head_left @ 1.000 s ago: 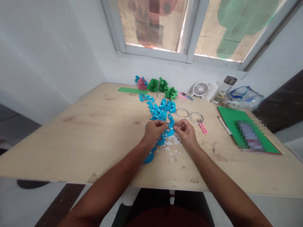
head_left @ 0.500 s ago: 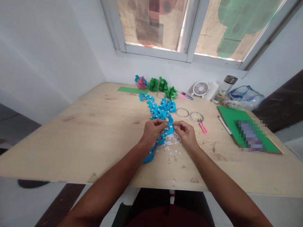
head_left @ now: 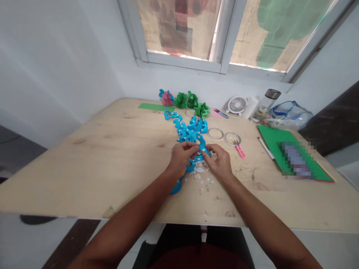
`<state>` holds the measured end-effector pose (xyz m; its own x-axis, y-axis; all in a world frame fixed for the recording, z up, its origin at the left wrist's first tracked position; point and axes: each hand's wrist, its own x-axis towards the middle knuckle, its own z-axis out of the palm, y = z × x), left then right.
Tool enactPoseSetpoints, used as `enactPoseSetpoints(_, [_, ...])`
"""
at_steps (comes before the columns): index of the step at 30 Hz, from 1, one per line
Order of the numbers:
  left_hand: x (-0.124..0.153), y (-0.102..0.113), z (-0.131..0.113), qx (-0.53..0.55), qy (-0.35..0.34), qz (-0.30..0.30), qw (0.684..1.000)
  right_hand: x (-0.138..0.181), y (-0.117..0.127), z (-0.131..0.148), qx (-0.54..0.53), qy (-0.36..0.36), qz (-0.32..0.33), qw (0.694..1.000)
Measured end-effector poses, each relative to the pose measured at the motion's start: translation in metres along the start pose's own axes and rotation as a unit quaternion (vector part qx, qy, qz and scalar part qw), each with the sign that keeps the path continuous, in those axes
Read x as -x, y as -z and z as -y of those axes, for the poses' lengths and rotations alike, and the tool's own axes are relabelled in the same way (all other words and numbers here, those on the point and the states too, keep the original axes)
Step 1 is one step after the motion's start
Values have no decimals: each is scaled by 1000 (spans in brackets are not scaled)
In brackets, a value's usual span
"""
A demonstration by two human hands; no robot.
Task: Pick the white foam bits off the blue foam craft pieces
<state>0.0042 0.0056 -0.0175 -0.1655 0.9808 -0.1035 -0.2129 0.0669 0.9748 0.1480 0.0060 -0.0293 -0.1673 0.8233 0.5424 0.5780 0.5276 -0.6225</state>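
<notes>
Taking the blue strip (head_left: 201,140) between the hands as the dial's centre, a blue piece (head_left: 176,186) lies at 7 o'clock. The left hand (head_left: 182,154), at 8, has thumb and forefinger pinched on the strip's left edge. The blue pile (head_left: 185,131) sits at 11, just beyond. The strip, curved and dotted with white patches, looks like thin paper: light, floppy, easily creased or torn, so best held lightly by its edges (the patches may well be sticky). White bits (head_left: 199,170) lie scattered at 6. At 4, the right hand (head_left: 218,158) has thumb and fingertips closed, seemingly pinching the blue end beside them; its exact grip is too small to tell. Well apart, at 3, lies a pink tool (head_left: 240,151).
</notes>
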Motion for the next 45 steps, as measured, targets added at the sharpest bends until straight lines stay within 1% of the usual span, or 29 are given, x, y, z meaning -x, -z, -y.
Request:
enactPoseSetpoints(4, [3, -2, -2, 5, -3, 9, 1000, 1, -1, 0, 34, -13, 0, 999])
enactPoseSetpoints(11, [2, -2, 1, -21, 10, 31, 999, 2, -1, 1, 72, -37, -1, 997])
enactPoseSetpoints(16, [2, -2, 2, -9, 9, 36, 999, 2, -1, 4, 101, -39, 1, 994])
enactPoseSetpoints(25, [5, -3, -1, -22, 8, 49, 999, 1, 0, 7, 123, -78, 21, 989])
enactPoseSetpoints(30, [6, -2, -3, -25, 14, 54, 998, 2, 0, 6, 126, -77, 9, 989])
enactPoseSetpoints(34, [6, -2, -4, -25, 13, 52, 998, 2, 0, 6, 135, -59, 1, 989])
enactPoseSetpoints(40, [5, -1, -3, -19, 11, 56, 998, 2, 1, 7, 156, -44, 1, 987])
enactPoseSetpoints(45, [4, 0, -3, -15, 24, 59, 998, 3, 1, 8, 154, -37, -3, 987])
